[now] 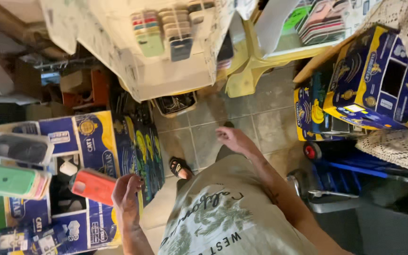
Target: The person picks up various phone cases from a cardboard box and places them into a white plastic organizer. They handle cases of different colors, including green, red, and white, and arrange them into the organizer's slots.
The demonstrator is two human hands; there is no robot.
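While the person stands on the tiled floor (270,118), seen from above, the left hand (127,192) at the lower left of the frame grips an orange-red phone case (93,185) by its right end, fingers curled over the edge, so that most of the case juts out unsupported to the left. It hangs above blue and yellow cardboard boxes (95,141) on which more cases lie: a green one (6,180) on a small stack at the left edge and a dark one in a clear packet (22,148) just above it. The right hand (231,137), near the middle of the frame, holds nothing; its fingers are loosely spread and it floats over the floor, well apart from everything. As I judge it, the weak point is that end-on grip: a small twist of the wrist could let the case tip out and drop among the boxes, or knock the stacked cases beside it. A sandalled foot (180,167) stands close to the box edge, so a careless step could catch it too.
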